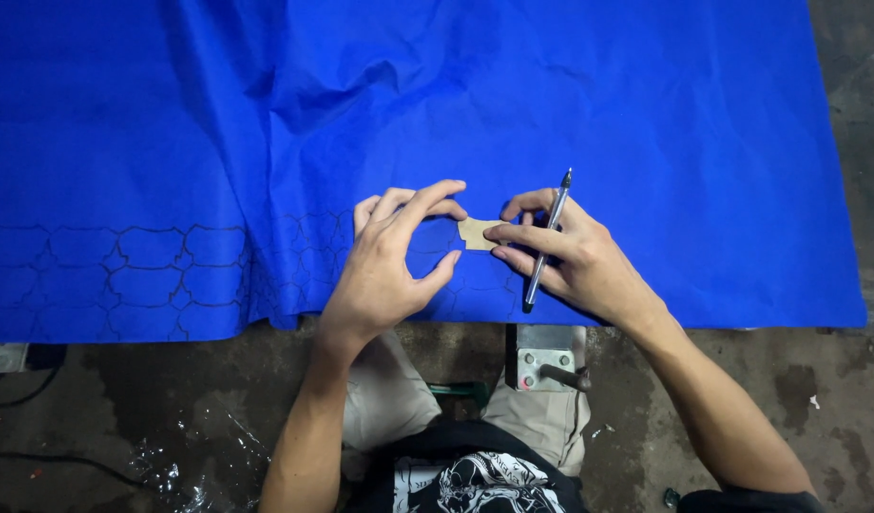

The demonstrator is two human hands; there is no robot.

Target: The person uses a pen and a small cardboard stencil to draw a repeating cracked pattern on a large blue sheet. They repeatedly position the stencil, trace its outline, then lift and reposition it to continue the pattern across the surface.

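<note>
Blue fabric (551, 104) carries inked outline shapes from its nine o'clock edge to the middle; everything toward three o'clock looks unmarked. Left hand (384, 266) arches, fingertips spread, pressing the cloth. A small tan cardboard template (476, 233) lies between the hands. Right hand (565, 256) pinches the template and grips a pen (546, 242).

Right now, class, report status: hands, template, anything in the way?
Left hand fingertips pressing the blue fabric sheet. Right hand holds a silver pen, fingers on the small tan card template. Nothing blocking.
</note>
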